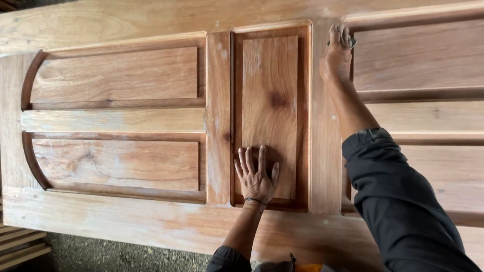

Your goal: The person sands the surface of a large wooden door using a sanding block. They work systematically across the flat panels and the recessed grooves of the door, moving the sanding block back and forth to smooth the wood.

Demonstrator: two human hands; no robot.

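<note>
Pressing flat, fingers spread, the left hand (256,177) holds nothing on the wooden door (140,224); beyond it, the right hand (338,53) grips a small sanding pad (352,43).

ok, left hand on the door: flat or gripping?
Flat. The left hand lies palm down, fingers spread, on the door's narrow centre panel, holding nothing.

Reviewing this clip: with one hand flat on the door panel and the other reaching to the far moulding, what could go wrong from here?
The right hand presses a small grey piece, possibly an abrasive, against the moulding edge at full stretch; it could slip and scuff the neighbouring panel. The left hand is spread flat on the upright centre panel, bearing weight, so the wooden door might shift. Pale dust on the surface could make that palm slide.
</note>
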